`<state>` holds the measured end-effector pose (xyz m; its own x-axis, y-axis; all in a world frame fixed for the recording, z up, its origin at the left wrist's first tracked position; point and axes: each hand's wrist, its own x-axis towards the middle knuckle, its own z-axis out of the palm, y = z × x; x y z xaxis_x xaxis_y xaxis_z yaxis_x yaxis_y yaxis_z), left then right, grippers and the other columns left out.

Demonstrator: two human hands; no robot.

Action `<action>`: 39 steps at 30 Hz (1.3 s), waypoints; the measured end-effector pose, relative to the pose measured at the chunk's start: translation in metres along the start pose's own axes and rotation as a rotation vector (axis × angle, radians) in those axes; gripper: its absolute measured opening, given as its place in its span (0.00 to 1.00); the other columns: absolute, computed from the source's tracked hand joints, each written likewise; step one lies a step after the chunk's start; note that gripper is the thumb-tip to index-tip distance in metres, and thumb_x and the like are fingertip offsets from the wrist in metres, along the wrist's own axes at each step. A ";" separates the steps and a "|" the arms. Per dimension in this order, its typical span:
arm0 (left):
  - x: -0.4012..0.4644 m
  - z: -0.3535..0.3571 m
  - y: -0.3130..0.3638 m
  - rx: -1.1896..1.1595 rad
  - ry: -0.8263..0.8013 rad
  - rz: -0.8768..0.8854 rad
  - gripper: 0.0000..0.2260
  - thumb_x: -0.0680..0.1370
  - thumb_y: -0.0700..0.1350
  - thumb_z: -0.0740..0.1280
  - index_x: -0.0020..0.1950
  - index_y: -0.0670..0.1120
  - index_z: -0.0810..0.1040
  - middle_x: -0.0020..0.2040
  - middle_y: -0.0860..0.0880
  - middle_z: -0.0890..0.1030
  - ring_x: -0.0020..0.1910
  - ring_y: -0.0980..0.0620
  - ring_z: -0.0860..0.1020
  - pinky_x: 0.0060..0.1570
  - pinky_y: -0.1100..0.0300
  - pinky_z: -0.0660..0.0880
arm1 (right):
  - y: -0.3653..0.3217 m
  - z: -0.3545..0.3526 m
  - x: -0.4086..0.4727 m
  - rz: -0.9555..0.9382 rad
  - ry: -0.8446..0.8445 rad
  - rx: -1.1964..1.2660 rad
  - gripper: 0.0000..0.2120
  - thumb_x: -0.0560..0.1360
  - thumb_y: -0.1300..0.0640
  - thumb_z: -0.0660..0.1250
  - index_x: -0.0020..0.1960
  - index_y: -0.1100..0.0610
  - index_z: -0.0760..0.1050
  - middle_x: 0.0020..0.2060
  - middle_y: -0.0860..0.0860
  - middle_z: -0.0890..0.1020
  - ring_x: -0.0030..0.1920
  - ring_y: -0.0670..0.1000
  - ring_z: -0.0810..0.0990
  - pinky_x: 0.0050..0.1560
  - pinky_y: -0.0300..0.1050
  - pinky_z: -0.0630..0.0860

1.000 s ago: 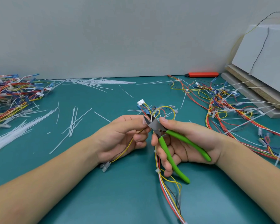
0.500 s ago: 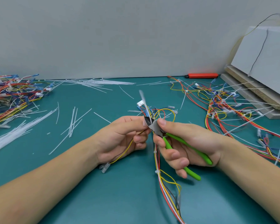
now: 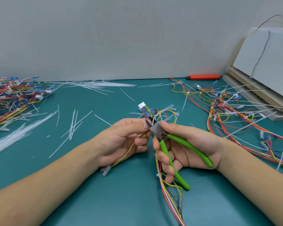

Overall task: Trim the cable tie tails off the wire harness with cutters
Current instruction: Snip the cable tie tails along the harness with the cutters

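Note:
My left hand (image 3: 121,137) pinches a wire harness (image 3: 166,180) of red, yellow, white and black wires over the teal table. A yellow lead with a clear connector (image 3: 105,170) hangs below that hand. My right hand (image 3: 186,144) grips green-handled cutters (image 3: 168,149), handles spread apart. The steel jaws (image 3: 151,123) sit right at my left fingertips, against the harness. The harness's white connector (image 3: 141,105) lies just beyond the jaws. A blurred white cable tie piece (image 3: 167,108) is visible above the wire loops behind the jaws.
Cut white tie tails (image 3: 72,124) litter the table to the left and back. A heap of harnesses (image 3: 10,98) lies far left, another with long untrimmed ties (image 3: 235,115) to the right. A red utility knife (image 3: 204,77) lies by the wall. Stacked boards (image 3: 260,88) stand far right.
The cutter handles squeezed together half a second ago, when a white tie tail flew up from the jaws. Now the handles are spread again and the tail is gone from the jaws.

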<state>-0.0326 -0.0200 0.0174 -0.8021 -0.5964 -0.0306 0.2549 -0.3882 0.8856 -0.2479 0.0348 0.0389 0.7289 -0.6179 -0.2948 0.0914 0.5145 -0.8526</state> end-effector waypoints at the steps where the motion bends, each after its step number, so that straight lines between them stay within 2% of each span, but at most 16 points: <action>1: 0.000 0.000 0.000 0.002 0.001 -0.001 0.10 0.77 0.44 0.69 0.52 0.39 0.72 0.40 0.41 0.69 0.30 0.56 0.66 0.35 0.62 0.68 | 0.000 0.000 0.000 -0.001 0.002 -0.002 0.24 0.81 0.37 0.62 0.54 0.58 0.78 0.40 0.57 0.80 0.39 0.58 0.83 0.50 0.59 0.83; 9: 0.000 0.000 0.000 0.004 -0.014 0.007 0.07 0.78 0.44 0.68 0.49 0.40 0.75 0.41 0.41 0.68 0.30 0.57 0.67 0.35 0.63 0.67 | -0.001 0.004 -0.001 0.012 0.038 -0.003 0.23 0.81 0.37 0.60 0.51 0.57 0.77 0.37 0.56 0.77 0.34 0.56 0.80 0.45 0.56 0.83; 12: -0.001 0.001 0.001 0.023 -0.046 0.022 0.04 0.78 0.45 0.69 0.44 0.45 0.80 0.37 0.50 0.73 0.30 0.58 0.67 0.35 0.63 0.67 | -0.002 0.010 -0.001 0.000 0.056 -0.049 0.21 0.80 0.34 0.62 0.47 0.52 0.75 0.33 0.51 0.70 0.28 0.49 0.70 0.35 0.48 0.81; 14: -0.001 0.000 0.001 0.009 -0.062 0.014 0.05 0.79 0.45 0.68 0.44 0.46 0.80 0.35 0.54 0.74 0.30 0.59 0.68 0.36 0.63 0.68 | -0.001 0.012 0.001 -0.002 0.052 -0.035 0.21 0.80 0.33 0.62 0.46 0.52 0.74 0.33 0.51 0.68 0.26 0.48 0.68 0.33 0.47 0.80; 18: 0.000 -0.001 0.000 -0.002 -0.043 0.011 0.05 0.79 0.45 0.69 0.46 0.45 0.79 0.37 0.51 0.73 0.30 0.58 0.68 0.36 0.63 0.69 | -0.002 0.008 0.002 0.007 0.018 0.011 0.22 0.80 0.34 0.63 0.48 0.54 0.75 0.34 0.53 0.72 0.28 0.51 0.73 0.37 0.52 0.83; 21: 0.000 0.000 0.000 0.032 -0.035 0.011 0.09 0.76 0.47 0.73 0.46 0.43 0.78 0.39 0.45 0.69 0.30 0.57 0.67 0.35 0.63 0.68 | -0.001 0.004 0.000 0.019 0.000 0.019 0.23 0.80 0.36 0.64 0.51 0.57 0.78 0.38 0.57 0.79 0.36 0.57 0.82 0.46 0.59 0.84; 23: -0.001 0.000 0.000 0.047 -0.035 0.004 0.10 0.75 0.48 0.74 0.47 0.43 0.79 0.40 0.42 0.68 0.31 0.57 0.66 0.36 0.63 0.68 | 0.001 0.002 0.000 0.018 0.000 0.019 0.23 0.80 0.37 0.63 0.53 0.57 0.79 0.41 0.58 0.81 0.39 0.59 0.84 0.48 0.59 0.83; 30: -0.001 0.001 0.002 0.078 -0.112 -0.002 0.07 0.78 0.50 0.70 0.46 0.47 0.83 0.38 0.47 0.80 0.32 0.58 0.68 0.37 0.64 0.68 | 0.000 0.003 -0.001 0.007 -0.003 -0.003 0.23 0.80 0.38 0.63 0.56 0.58 0.78 0.41 0.59 0.81 0.39 0.59 0.85 0.47 0.57 0.83; 36: 0.000 0.000 0.002 0.074 -0.106 -0.009 0.07 0.80 0.49 0.68 0.46 0.47 0.82 0.37 0.49 0.80 0.33 0.57 0.67 0.37 0.64 0.68 | -0.001 0.003 0.000 -0.006 0.005 -0.003 0.23 0.80 0.38 0.64 0.56 0.57 0.78 0.41 0.59 0.81 0.39 0.59 0.84 0.47 0.57 0.83; 39: 0.000 0.000 0.002 0.091 -0.090 -0.002 0.07 0.78 0.49 0.71 0.45 0.47 0.82 0.38 0.48 0.78 0.33 0.56 0.66 0.38 0.63 0.67 | 0.000 0.005 0.000 -0.005 0.018 0.000 0.22 0.80 0.38 0.63 0.55 0.57 0.78 0.40 0.58 0.80 0.37 0.58 0.83 0.45 0.56 0.84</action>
<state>-0.0321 -0.0205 0.0190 -0.8490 -0.5283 0.0058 0.2066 -0.3218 0.9240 -0.2446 0.0378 0.0412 0.7160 -0.6312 -0.2981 0.0949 0.5111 -0.8543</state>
